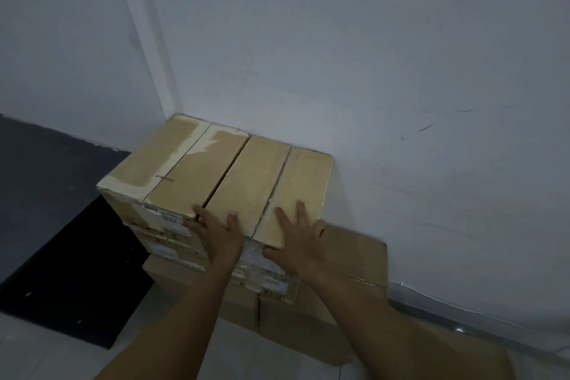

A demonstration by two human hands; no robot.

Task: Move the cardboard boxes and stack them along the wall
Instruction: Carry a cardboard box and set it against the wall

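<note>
We look down into a room corner where a white back wall (370, 71) meets a side wall (61, 40) with a dark lower band. A black mat (77, 271) lies on the pale floor (37, 355) to the left of the stack. Larger brown cartons (354, 256) sit at the bottom and jut out to the right and towards us, so they stand between us and the wall.

On top, two tan cardboard boxes lie side by side, touching. The left box (172, 163) has torn, pale patches along its centre seam. The right box (271, 182) lies just beside it. Both run lengthwise from their near ends to the back wall, with their far ends against it. The left box's far corner is tucked into the room corner. White labels (172, 222) show on the near faces below.

Our left hand (217, 234) rests at the near edge where the two boxes meet, fingers spread and straight. Our right hand (300, 237) lies flat on the right box's top, fingers straight and thumb on its near face.
</note>
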